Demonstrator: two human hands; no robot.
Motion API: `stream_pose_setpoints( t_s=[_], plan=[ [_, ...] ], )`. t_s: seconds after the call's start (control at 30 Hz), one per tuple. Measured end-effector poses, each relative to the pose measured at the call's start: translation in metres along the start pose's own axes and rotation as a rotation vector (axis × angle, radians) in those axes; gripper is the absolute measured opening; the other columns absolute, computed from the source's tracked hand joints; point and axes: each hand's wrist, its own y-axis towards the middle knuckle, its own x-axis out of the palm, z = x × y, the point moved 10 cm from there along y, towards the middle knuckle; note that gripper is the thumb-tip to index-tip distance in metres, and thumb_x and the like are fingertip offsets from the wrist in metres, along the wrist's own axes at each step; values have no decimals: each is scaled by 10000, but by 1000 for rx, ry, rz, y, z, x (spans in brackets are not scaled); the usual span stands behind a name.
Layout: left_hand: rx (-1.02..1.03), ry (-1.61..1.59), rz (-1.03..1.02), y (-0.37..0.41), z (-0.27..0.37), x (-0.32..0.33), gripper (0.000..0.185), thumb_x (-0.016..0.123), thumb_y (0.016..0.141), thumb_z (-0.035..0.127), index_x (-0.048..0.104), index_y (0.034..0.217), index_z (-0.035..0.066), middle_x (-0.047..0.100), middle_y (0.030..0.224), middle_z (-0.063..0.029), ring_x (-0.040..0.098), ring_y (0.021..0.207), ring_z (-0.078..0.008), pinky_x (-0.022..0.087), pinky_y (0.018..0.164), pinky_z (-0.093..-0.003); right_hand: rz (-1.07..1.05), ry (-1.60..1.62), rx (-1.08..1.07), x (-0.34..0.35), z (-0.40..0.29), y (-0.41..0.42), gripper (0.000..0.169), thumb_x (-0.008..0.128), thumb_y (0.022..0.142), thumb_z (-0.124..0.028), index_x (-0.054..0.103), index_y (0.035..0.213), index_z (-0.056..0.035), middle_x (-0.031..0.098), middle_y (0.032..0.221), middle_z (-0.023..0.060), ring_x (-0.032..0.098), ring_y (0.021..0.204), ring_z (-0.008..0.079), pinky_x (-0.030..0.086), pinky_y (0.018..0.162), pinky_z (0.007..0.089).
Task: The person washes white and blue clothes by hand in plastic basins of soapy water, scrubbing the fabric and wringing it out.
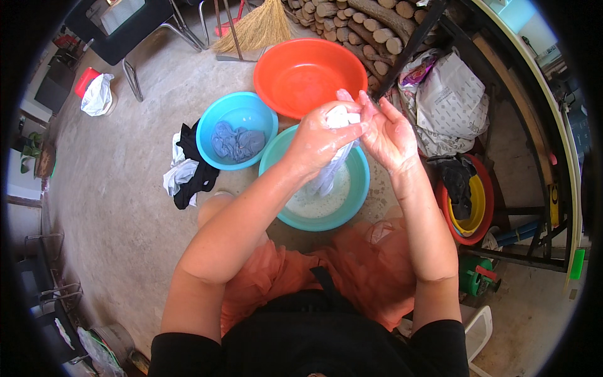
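Note:
Wet and raised, my left hand (pixel 316 136) is closed around a bunched wet pale cloth (pixel 333 165), whose lower end hangs over a teal plastic basin (pixel 362 198) of sudsy water. Just right of it, my right hand (pixel 390 134) is spread with the palm showing, its fingertips by the cloth's white upper end; whether they touch the cloth is unclear. A blue basin (pixel 203 136) to the left holds a wet grey-blue cloth (pixel 238 141). Behind both stands a red-orange basin (pixel 306 80). Black and white clothes (pixel 188 165) lie on the floor beside the blue basin.
A straw broom (pixel 264 26) and stacked firewood (pixel 358 28) are at the back. Printed bags (pixel 452 99) lean at the right, above nested red and yellow basins (pixel 478 202) with a black cloth. A black metal frame (pixel 400 56) rises there. A black chair (pixel 127 28) stands upper left.

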Motion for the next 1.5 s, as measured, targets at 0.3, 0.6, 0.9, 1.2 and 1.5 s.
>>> stream_pose_setpoints(
  t_s=[0.3,0.6,0.9,1.2,1.5],
  plan=[
    [-39,-10,-67,-3,1,10,283,643,852,31,604,1127,-25,638,1059,-60,588,980,-128,462,883,-264,-28,39,38,-3,1,1,482,306,1011,-316,432,1199,110,383,1368,299,629,915,308,589,740,356],
    [55,42,-131,-3,2,15,225,650,839,12,634,1061,-23,652,1044,-65,586,970,-121,455,875,-256,9,-46,-23,-14,-1,5,459,314,1006,-292,432,1242,85,379,1385,286,519,1191,340,578,758,358],
    [64,151,-13,-4,1,5,185,682,813,10,647,993,-20,661,967,-55,595,901,-110,464,832,-252,-44,-37,10,-10,9,6,436,310,1006,-272,426,1243,76,384,1385,289,506,1208,338,406,1029,488],
    [69,185,18,-2,0,5,162,683,815,19,656,971,-15,665,949,-53,602,887,-113,466,825,-253,-26,18,16,-16,10,9,452,304,1007,-270,441,1221,105,415,1349,289,514,1194,327,415,1032,456],
    [55,159,-31,-4,-2,7,208,673,808,-3,645,1013,-24,655,1008,-65,589,950,-118,460,853,-257,-9,9,-5,-19,6,8,471,298,1007,-278,442,1217,119,397,1365,282,524,1181,320,427,1022,449]
  ],
)
